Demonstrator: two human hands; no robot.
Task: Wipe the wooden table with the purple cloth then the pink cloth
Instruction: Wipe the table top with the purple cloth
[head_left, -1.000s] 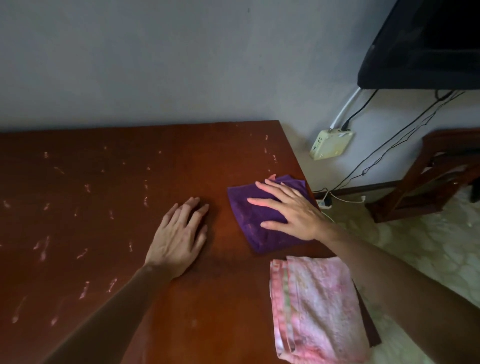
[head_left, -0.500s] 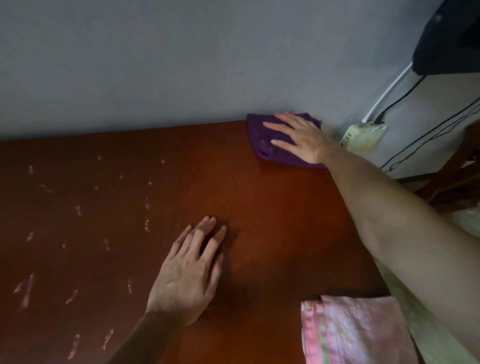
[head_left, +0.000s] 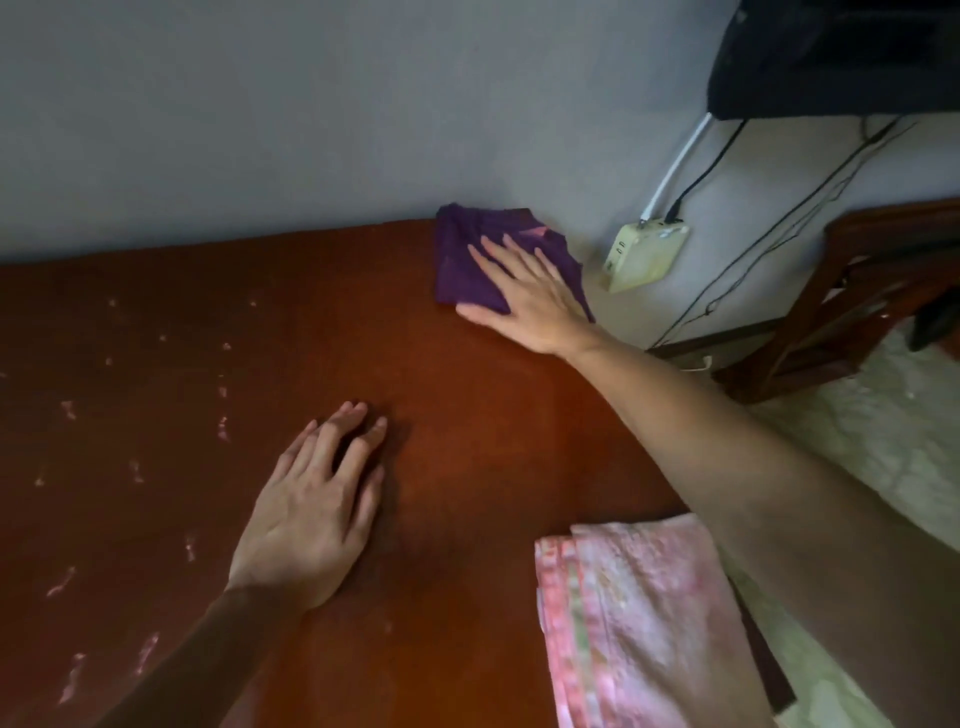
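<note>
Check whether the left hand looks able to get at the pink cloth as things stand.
Probably yes. The left hand rests flat on the wooden table, holding nothing, and only bare tabletop lies between it and the folded pink cloth. The right hand presses the purple cloth at the far corner.

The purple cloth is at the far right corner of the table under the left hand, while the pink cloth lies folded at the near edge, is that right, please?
Not quite: in the head view the right hand presses the purple cloth at the far right corner of the table. The left hand rests flat on bare wood. The pink cloth does lie folded at the near edge.
</note>
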